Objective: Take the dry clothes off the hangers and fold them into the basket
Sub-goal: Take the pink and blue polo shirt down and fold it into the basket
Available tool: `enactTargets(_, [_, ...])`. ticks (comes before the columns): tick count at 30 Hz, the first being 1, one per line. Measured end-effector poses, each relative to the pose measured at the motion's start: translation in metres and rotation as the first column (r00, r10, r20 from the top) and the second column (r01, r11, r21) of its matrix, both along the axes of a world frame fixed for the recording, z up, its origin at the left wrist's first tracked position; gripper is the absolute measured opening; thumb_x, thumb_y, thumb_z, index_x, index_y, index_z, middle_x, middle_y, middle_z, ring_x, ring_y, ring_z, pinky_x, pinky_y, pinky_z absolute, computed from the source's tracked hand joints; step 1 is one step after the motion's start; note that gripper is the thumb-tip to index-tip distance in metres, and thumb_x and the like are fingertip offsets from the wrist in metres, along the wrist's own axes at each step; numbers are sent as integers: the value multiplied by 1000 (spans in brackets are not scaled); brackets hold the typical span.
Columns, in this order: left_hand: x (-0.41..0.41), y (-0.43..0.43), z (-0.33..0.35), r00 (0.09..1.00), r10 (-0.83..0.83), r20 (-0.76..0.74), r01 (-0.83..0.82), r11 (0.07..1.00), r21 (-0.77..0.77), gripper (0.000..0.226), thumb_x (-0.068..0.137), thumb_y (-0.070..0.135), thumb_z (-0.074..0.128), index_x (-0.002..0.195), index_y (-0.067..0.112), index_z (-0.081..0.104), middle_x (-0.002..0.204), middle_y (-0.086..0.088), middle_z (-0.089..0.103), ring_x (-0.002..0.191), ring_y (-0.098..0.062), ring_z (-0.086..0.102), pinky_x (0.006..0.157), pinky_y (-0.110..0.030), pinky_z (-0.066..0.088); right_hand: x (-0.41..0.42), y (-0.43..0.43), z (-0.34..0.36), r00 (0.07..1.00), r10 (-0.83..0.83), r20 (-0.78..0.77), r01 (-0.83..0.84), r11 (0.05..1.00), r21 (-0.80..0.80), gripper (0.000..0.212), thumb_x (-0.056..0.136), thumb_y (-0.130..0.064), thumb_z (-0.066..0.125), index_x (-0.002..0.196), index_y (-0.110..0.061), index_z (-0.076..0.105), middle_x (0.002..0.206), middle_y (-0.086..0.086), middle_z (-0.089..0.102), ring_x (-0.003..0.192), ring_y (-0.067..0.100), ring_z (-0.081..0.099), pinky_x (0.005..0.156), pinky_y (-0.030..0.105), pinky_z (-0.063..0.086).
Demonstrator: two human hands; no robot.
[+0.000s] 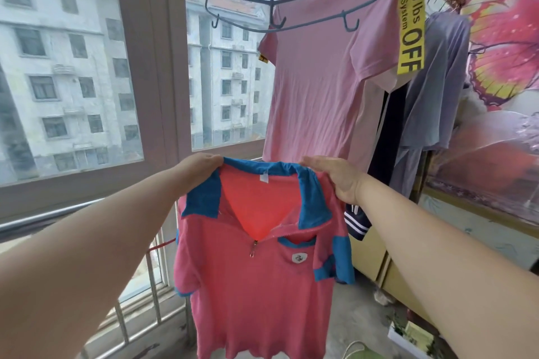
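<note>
**A:** What are the hands doing?

**B:** The left hand [201, 167] pinches one end of the red polo shirt's [253, 285] blue collar, and the right hand [335, 178] grips the other end. The shirt hangs in the air between them, front towards the camera, zip open.

**A:** And around the shirt?

**B:** Above it hangs a bare blue wire hanger [272, 13]. Up and to its right a pink T-shirt [315, 90] hangs, with a yellow strap [409, 23] and a lavender garment [431, 81] further right. The window [73, 67] is to its left.
</note>
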State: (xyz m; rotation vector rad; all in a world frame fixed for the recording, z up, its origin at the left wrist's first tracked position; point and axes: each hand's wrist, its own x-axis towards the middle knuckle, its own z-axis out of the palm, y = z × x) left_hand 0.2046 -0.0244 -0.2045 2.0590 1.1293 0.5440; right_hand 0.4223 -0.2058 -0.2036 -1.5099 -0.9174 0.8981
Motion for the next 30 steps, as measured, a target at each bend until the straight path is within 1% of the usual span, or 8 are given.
enactTargets(3, [0, -3, 4, 1000, -19, -5, 19, 1000, 24, 25, 91, 27, 44, 89, 11, 63, 84, -10, 60, 77, -24, 52, 74, -33, 42, 0, 4, -4, 988, -20, 152, 12, 999, 53, 13, 96, -11, 55, 93, -17, 67, 90, 0, 68, 89, 13, 62, 81, 23, 51])
enactTargets(7, [0, -4, 6, 1000, -22, 1, 22, 999, 33, 33, 93, 31, 46, 103, 7, 67, 97, -15, 64, 77, -22, 55, 78, -35, 46, 2, 2, -3, 995, 14, 96, -21, 997, 69, 19, 81, -28, 71, 99, -21, 69, 111, 0, 67, 117, 16, 54, 106, 30, 40])
enactTargets(12, [-3, -4, 4, 998, -58, -40, 61, 995, 82, 36, 93, 45, 48, 108, 20, 69, 108, -11, 66, 93, -25, 59, 88, -35, 47, -1, 1, 0, 888, 63, 456, -20, 995, -98, 13, 79, -10, 76, 87, -18, 71, 91, 2, 69, 88, 13, 64, 79, 23, 53])
enactTargets(16, [-14, -8, 7, 954, -277, -113, 275, 961, -39, 78, 46, 87, 61, 102, 33, 68, 99, 2, 71, 93, -21, 67, 89, -37, 52, 1, 8, -8, 940, -143, 311, 121, 989, 87, 10, 90, -20, 66, 82, -15, 69, 81, 1, 70, 79, 14, 65, 76, 24, 50])
enactTargets(19, [-16, -3, 3, 866, -469, -175, 426, 874, -234, 49, 65, 35, 84, 107, 16, 65, 93, -1, 75, 87, -19, 71, 82, -33, 57, 6, 11, -15, 940, -197, 277, 175, 979, 101, 15, 93, -22, 61, 80, -16, 67, 80, 2, 67, 81, 18, 62, 85, 33, 49])
enactTargets(22, [-12, -4, -4, 853, -496, -166, 418, 837, -352, 26, 81, -14, 62, 94, 9, 61, 85, -3, 74, 79, -17, 71, 78, -31, 58, 10, 11, -20, 921, -216, 323, 206, 976, 67, 16, 94, -25, 61, 80, -18, 66, 80, 2, 68, 82, 18, 64, 86, 34, 50])
enactTargets(25, [-7, 1, -15, 905, -384, -185, 329, 906, -268, 16, 88, 9, 65, 103, 14, 63, 104, -8, 70, 92, -22, 67, 91, -39, 53, 13, 13, -21, 879, -246, 409, 258, 966, 25, 23, 91, -31, 64, 86, -9, 70, 86, 11, 72, 83, 23, 66, 84, 39, 52])
enactTargets(30, [15, -9, -23, 962, -157, -223, 162, 987, 2, 35, 86, 46, 62, 110, 22, 62, 104, -8, 66, 89, -24, 63, 77, -34, 51, 1, 18, -25, 798, -298, 523, 390, 918, -71, 33, 89, -31, 65, 66, -9, 56, 60, 4, 48, 61, 19, 49, 60, 30, 35])
